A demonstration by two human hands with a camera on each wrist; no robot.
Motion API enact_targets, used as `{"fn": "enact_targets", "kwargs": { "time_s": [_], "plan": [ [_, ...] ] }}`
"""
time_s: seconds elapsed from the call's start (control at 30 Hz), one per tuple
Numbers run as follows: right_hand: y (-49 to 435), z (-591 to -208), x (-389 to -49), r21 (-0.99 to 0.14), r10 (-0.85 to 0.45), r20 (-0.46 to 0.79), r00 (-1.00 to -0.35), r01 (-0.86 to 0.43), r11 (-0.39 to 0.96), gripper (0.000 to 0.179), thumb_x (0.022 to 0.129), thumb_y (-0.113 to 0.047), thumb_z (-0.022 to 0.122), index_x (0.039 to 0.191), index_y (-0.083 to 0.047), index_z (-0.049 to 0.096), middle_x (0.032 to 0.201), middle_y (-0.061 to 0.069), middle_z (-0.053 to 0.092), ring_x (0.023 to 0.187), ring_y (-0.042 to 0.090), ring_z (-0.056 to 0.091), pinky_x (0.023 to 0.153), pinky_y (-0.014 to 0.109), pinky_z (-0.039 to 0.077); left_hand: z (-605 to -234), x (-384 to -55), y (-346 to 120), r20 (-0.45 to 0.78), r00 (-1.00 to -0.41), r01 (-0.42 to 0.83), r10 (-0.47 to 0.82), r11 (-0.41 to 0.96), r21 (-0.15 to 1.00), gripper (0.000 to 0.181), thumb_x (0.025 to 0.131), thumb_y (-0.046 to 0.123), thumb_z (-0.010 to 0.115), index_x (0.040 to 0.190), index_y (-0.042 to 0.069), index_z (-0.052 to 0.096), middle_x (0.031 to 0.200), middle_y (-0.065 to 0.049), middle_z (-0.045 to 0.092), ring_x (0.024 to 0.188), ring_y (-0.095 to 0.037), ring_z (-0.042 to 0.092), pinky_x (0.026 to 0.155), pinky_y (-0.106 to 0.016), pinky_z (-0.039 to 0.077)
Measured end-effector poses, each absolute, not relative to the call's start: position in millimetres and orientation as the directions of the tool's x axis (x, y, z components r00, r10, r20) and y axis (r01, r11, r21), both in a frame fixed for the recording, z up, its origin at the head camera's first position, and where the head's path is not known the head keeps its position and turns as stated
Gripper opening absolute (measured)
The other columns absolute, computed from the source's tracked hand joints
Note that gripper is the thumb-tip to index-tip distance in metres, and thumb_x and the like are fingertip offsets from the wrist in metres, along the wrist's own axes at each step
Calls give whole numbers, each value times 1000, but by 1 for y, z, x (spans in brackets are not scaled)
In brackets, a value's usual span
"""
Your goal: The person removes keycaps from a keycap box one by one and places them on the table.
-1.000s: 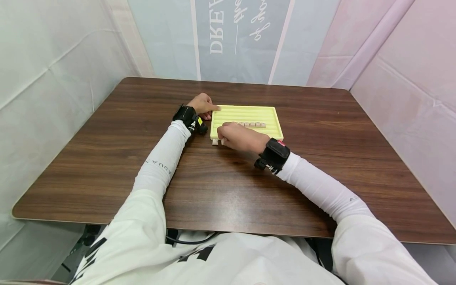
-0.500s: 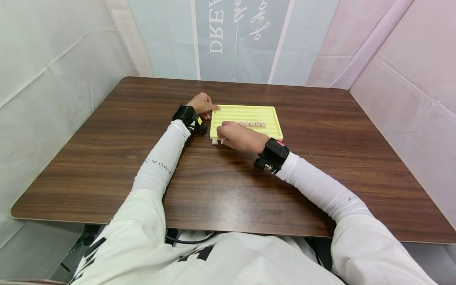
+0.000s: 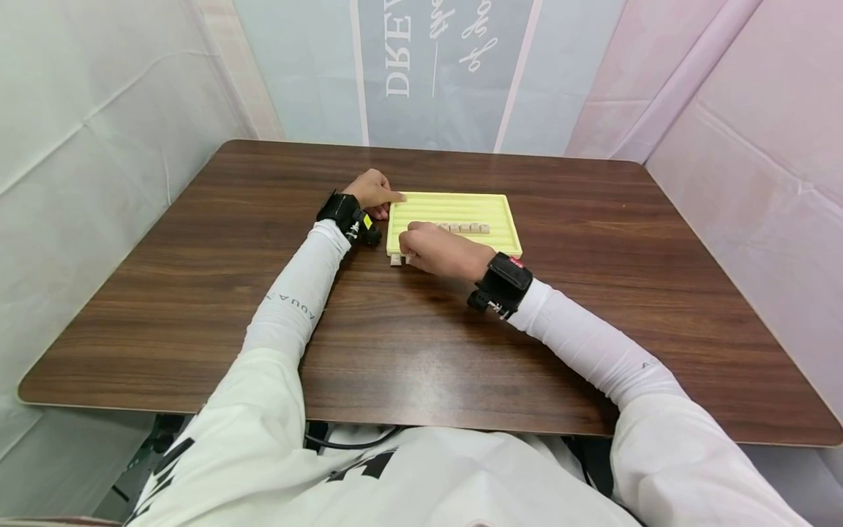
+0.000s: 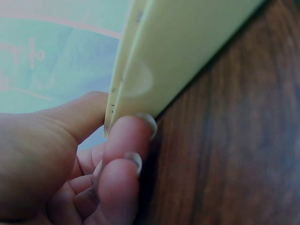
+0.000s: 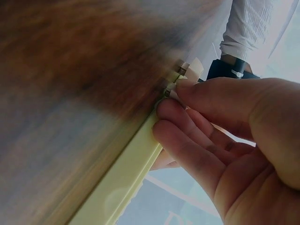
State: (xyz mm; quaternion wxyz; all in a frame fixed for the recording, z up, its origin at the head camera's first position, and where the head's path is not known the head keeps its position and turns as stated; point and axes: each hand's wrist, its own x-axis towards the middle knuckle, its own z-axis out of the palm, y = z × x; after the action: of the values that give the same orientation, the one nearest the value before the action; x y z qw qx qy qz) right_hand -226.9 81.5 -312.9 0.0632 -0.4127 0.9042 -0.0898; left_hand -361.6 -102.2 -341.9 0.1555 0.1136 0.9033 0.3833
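Head view: right hand (image 3: 448,251) (pinching) mostly hides its pale piece (image 5: 173,93).

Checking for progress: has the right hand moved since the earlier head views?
No, not visibly: against the table, the right hand stays in place; only the whole view shifts slightly.

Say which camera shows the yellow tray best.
The head view: it shows most of the yellow tray from above, with a row of small blocks, though the right hand covers part. The left wrist view shows only one side close up, where the left hand grips it; the right wrist view, just one edge.
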Motion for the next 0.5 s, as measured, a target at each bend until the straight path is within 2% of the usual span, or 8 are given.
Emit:
{"fn": "enact_targets", "kwargs": {
  "time_s": [0.5],
  "plan": [
    [80,-314,-227,-231,-765,-43,-643,-739,633,10,95,-4,56,100,-5,64,96,8,59,85,18,49,75,29,45,-346,-368,-103,-217,-921,68,323,684,727,33,91,37,66,84,5,58,54,3,58,45,-9,59,51,-26,55]
  ]
}}
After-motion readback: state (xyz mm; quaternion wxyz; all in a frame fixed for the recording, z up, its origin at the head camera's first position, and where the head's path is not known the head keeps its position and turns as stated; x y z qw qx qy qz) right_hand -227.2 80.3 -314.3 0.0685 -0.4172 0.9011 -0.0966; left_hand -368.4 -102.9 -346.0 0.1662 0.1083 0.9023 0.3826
